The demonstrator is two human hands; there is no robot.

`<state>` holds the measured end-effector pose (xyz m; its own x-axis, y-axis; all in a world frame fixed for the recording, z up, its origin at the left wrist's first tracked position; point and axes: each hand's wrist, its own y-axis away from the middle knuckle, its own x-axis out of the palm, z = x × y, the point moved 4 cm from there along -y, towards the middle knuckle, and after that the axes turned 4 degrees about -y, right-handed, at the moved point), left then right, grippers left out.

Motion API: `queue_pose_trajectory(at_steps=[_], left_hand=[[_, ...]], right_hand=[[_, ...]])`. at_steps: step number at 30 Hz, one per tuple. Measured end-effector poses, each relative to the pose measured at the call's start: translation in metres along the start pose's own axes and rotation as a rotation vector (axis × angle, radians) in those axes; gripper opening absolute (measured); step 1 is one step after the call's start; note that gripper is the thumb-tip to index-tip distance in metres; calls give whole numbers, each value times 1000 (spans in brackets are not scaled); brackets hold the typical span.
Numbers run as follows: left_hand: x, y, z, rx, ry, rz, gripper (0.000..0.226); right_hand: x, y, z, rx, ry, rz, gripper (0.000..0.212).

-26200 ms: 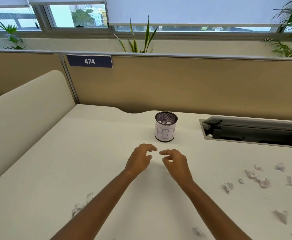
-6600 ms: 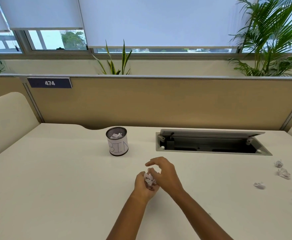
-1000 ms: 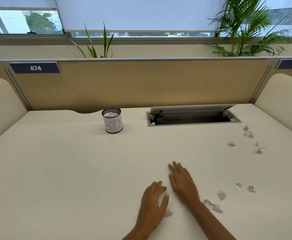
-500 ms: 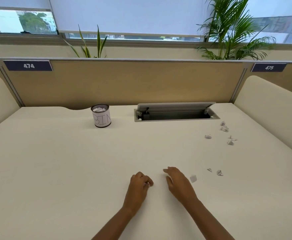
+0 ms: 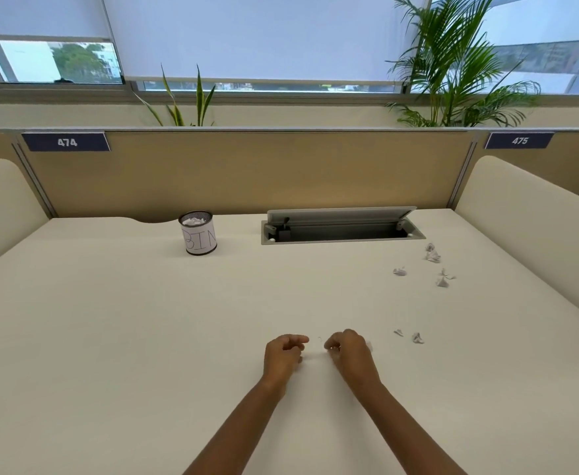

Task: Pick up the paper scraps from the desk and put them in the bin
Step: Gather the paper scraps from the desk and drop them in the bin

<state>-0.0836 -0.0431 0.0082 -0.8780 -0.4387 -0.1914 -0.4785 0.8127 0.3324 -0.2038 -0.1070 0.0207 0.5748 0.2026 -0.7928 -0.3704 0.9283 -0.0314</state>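
Scraps of crumpled white paper (image 5: pixel 433 254) lie scattered toward the right edge of the cream desk (image 5: pixel 109 320), well apart from the black mesh bin (image 5: pixel 199 240) at its back edge. Left hand (image 5: pixel 282 354) and right hand (image 5: pixel 350 354) are near the front edge, fingers curled; whether either holds paper cannot be told.

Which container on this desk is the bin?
Look to the far edge of the desk, below the tan partition. Left of the open cable hatch stands the bin: the only upright cup, black mesh with a white paper wrap handwritten BIN.
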Motion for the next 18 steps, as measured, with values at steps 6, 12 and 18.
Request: queue_pose_trajectory(at_steps=[6,12,18], left_hand=[[30,0,-12,-337,654,155,29],[53,-6,-23,-385,759,185,33],[57,-3,-23,-232,184,175,26]], right_hand=[[-19,-7,23,-36,-291,20,18],[-36,-10,10,-48,-276,-34,24],[-32,-9,-42,28,124,136,32]])
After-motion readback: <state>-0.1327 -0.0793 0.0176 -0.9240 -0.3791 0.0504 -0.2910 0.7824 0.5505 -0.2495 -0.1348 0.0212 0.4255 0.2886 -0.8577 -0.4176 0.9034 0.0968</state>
